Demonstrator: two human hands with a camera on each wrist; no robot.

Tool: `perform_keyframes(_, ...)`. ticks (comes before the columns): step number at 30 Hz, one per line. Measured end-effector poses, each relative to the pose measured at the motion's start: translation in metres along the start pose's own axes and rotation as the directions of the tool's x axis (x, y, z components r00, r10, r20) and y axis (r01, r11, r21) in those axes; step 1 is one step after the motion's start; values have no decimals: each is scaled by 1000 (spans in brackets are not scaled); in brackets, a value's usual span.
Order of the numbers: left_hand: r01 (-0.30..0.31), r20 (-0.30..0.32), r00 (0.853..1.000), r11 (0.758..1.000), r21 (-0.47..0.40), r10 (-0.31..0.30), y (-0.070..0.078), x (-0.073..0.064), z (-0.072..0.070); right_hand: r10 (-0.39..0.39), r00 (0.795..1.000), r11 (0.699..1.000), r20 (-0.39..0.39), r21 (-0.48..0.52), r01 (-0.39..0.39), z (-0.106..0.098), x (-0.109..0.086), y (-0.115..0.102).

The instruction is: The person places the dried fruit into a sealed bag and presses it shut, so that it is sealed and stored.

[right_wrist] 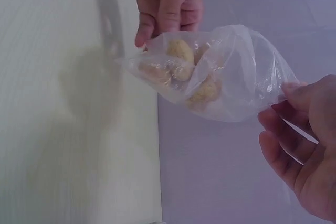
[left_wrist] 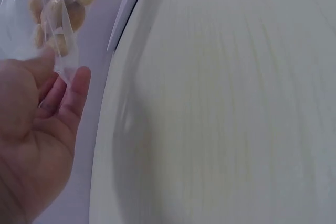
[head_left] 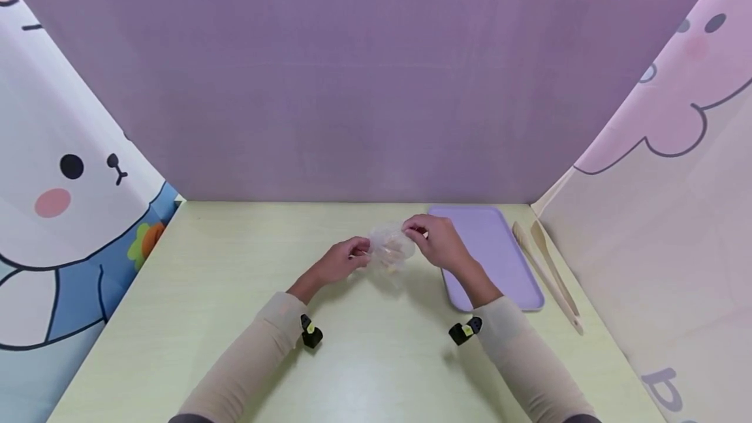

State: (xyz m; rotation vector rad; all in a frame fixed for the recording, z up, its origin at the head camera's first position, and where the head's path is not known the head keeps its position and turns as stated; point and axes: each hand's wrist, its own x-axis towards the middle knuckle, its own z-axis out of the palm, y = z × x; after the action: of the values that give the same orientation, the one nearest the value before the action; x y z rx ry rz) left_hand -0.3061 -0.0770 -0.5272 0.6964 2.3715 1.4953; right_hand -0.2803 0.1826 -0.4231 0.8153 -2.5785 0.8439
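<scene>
A clear plastic bag (head_left: 390, 248) is stretched between the two hands above the table. Inside it lie several rounded yellow-brown pieces (right_wrist: 181, 53); their exact kind cannot be told. My left hand (head_left: 343, 258) pinches the bag at one end between thumb and fingers, as the left wrist view shows. At the opposite end, my right hand (head_left: 439, 240) grips the bag's gathered plastic with thumb and fingertips. In the right wrist view the bag hangs tilted, its pieces bunched nearer the left hand.
To the right, a lilac tray (head_left: 490, 247) lies flat on the pale wooden table (head_left: 247, 260), partly under the right forearm. Beside it are two long wooden utensils (head_left: 549, 279). A purple wall (head_left: 364, 83) stands at the back, with printed cloth panels on both sides.
</scene>
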Motion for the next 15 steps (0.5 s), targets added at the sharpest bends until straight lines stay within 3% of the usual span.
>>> perform_keyframes(7,39,-51,998,996,81,-35,0,-5,3,13,999,1000,-42,-14,-14,-1,-1,3)
perform_keyframes(15,16,-94,996,996,93,-8,3,-9,5,47,993,998,-112,33,-44,-3,3,7)
